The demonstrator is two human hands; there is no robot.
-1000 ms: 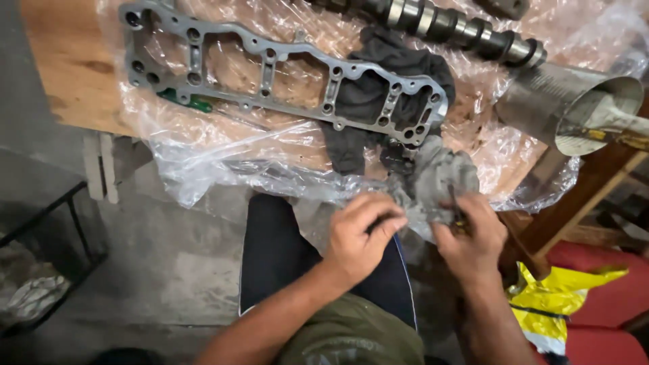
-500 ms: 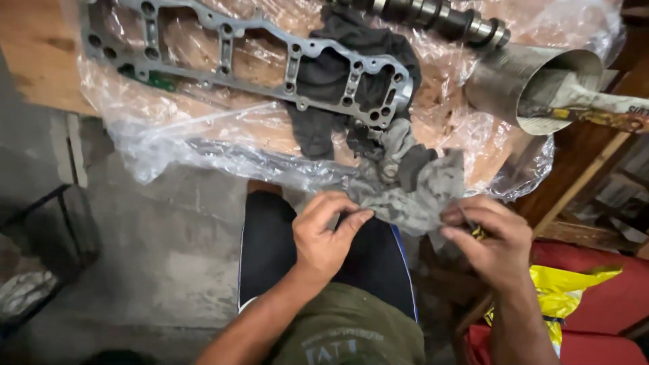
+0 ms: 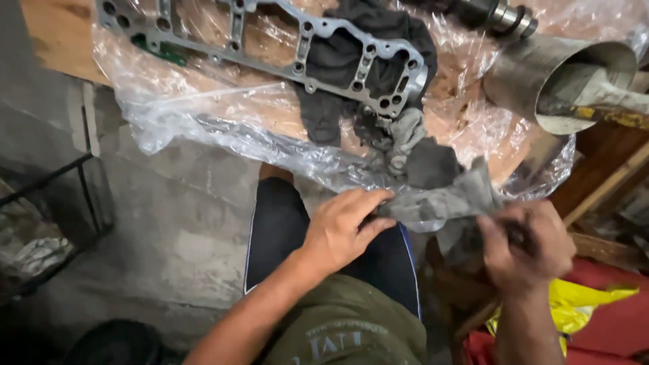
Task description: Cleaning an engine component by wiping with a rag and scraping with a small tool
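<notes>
wooden bench [image 3: 57,40] carries plastic sheet [image 3: 203,115], metal frame [image 3: 284,40], steel cylinder [image 3: 541,81].

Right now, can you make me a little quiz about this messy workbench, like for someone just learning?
1. True or false: both hands grip the same grey rag.
2. What lies under the metal frame on the bench? A) newspaper B) clear plastic sheet C) a towel
3. What shape is the big metal part at the top right?

Key
1. True: the left hand pinches one end and the right hand holds the other.
2. B, the plastic sheet.
3. An open cylinder, lying on its side.
</notes>
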